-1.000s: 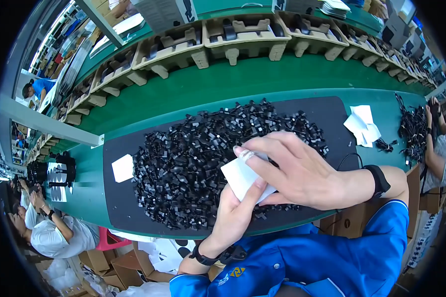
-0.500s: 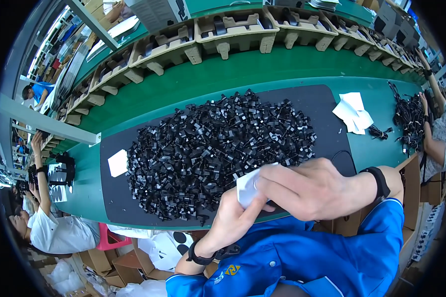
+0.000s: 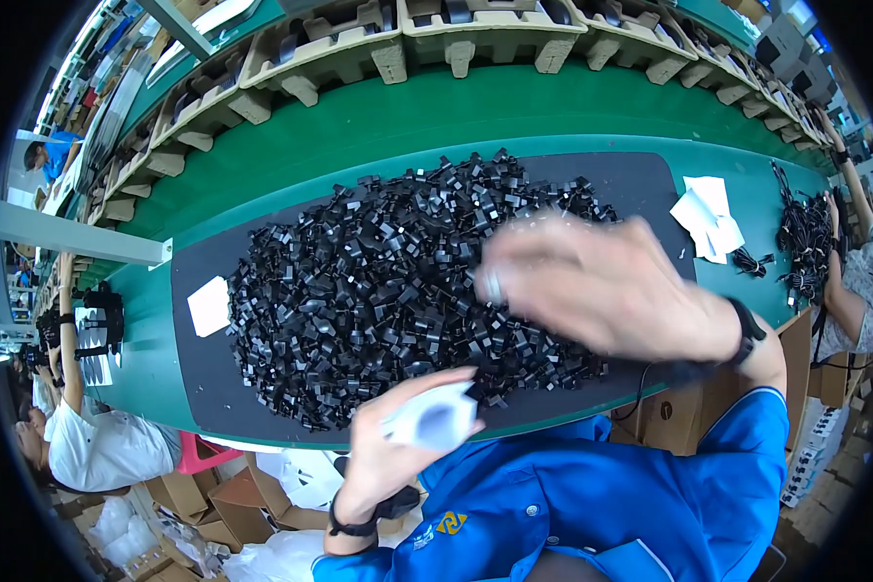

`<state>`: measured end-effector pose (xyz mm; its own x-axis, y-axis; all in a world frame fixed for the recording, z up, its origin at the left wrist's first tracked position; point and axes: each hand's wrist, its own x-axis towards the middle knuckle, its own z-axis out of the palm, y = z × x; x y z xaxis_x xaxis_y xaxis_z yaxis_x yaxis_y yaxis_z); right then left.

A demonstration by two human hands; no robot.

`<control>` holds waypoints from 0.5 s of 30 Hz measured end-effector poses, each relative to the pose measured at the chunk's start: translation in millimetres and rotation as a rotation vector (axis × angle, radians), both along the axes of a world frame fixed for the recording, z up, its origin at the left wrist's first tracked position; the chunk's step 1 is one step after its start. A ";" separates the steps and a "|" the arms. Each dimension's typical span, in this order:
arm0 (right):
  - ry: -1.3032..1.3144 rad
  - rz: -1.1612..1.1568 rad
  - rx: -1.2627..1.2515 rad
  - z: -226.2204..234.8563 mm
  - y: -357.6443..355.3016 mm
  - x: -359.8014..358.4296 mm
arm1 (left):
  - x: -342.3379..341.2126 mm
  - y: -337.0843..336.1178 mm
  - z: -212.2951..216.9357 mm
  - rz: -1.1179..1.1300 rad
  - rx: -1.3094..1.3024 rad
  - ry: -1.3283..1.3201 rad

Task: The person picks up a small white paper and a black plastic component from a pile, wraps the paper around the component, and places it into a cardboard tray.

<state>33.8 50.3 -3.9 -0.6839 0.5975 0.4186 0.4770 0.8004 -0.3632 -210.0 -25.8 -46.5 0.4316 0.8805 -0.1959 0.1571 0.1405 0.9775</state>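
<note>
Shifted since earlier frame: R hand (image 3: pixel 592 281), off white paper (image 3: pixel 435 419) and out over R part of pile of small blk parts (image 3: pixel 378 291); L hand (image 3: pixel 383 441), a bit farther left, w/ paper along.

L hand: closed on white paper, btwn thumb & fingers, nr front edge of green table (image 3: pixel 145 364); bluish-grey patch on paper. Dark strap at wrist.
R hand: fingers bent, blurred; pale band on one finger; can't tell if gripping anything. Dark strap, same.
Pile: glossy, heaped on dark grey mat (image 3: pixel 635 179).
White sheet (image 3: pixel 210 307): flat on mat, just beside L end of pile.
Folded paper (image 3: pixel 708 218): white, on table, right of mat.
Cable coil (image 3: pixel 751 262): blk, small, just beside folded paper. Cable heap (image 3: pixel 797 238): bigger, farther R.
Far side: row of brown trays (image 3: pixel 495 44) w/ dark items inside. Metal post (image 3: pixel 82 233), grey, at L.
L edge: co-worker (image 3: pixel 102 451), white shirt, one arm stretched fwd; pink stool (image 3: pixel 206 453) nearby.
R edge: co-worker's forearm (image 3: pixel 847 301), nr cable heap.
</note>
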 end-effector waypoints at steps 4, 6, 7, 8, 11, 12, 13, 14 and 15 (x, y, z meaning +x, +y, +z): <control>-0.416 -0.054 0.161 -40.2 28.5 -14.4 | -17.3 2.6 -4.7 0.161 0.086 -0.004; -0.486 -0.031 0.211 -46.3 30.7 -18.8 | -21.3 4.3 -9.7 0.198 0.134 -0.023; -0.554 -0.016 0.261 -48.2 30.2 -20.5 | -23.6 3.6 -12.8 0.238 0.096 -0.059; -0.620 -0.001 0.308 -49.4 27.6 -23.0 | -26.5 0.8 -14.6 0.277 0.056 -0.092; -0.775 0.019 0.378 -51.0 17.2 -26.2 | -28.2 -1.3 -15.6 0.311 0.019 -0.123; -0.852 0.029 0.413 -51.2 14.0 -27.0 | -26.9 -1.3 -15.5 0.309 0.022 -0.119; -0.853 0.031 0.414 -51.2 11.2 -28.6 | -25.5 -2.1 -15.1 0.310 0.023 -0.114; -0.855 -0.011 0.440 -50.8 8.5 -30.3 | -23.7 -2.2 -14.7 0.313 0.024 -0.115; -0.856 -0.054 0.466 -50.3 6.1 -31.7 | -21.1 -1.3 -14.3 0.309 0.016 -0.130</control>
